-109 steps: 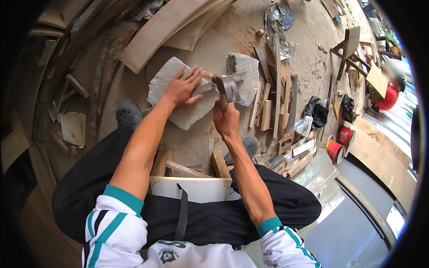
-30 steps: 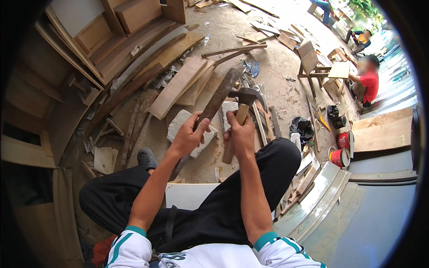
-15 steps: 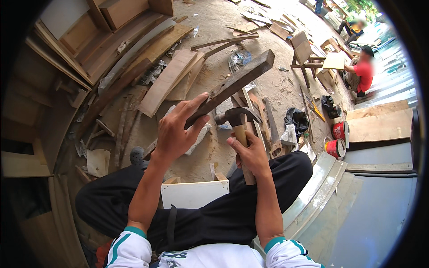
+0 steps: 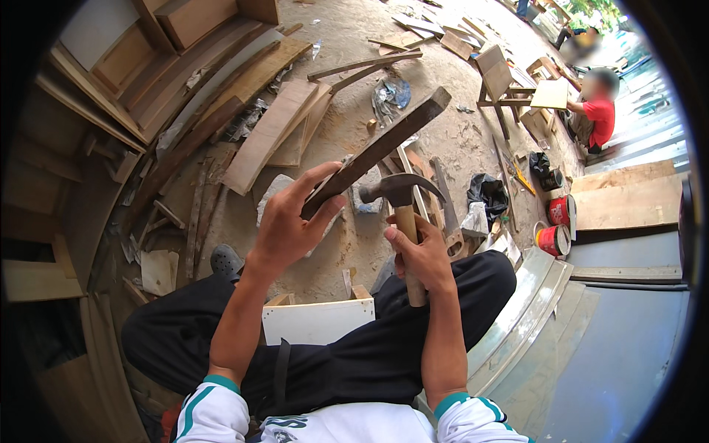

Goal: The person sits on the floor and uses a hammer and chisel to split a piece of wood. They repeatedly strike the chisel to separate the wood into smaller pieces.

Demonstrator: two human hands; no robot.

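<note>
My left hand (image 4: 292,221) grips the lower end of a dark, weathered wooden stick (image 4: 391,140), which slants up and away to the right. A claw hammer (image 4: 399,190) stands upright in my right hand (image 4: 422,255), fingers wrapped round its pale wooden handle, its metal head just beneath the stick. Whether head and stick touch, I cannot tell. Between my bent legs sits a white-fronted wooden box or drawer (image 4: 317,323), its wooden sides partly visible behind the front panel. Beyond my right hand lies a handsaw (image 4: 447,214), partly hidden by the hammer.
Planks (image 4: 273,133) and wood scraps litter the ground ahead. Wooden cabinets (image 4: 199,44) line the left. Paint cans (image 4: 554,240) and a black plastic bag (image 4: 487,193) lie to the right, beside glass sheets (image 4: 517,310). A co-worker in red (image 4: 600,122) sits far right near a chair (image 4: 498,81).
The stick has dipped slightly, and the hammer has shifted and turned a little to the right. Both hands keep their hold. The co-worker in red has changed head position.
</note>
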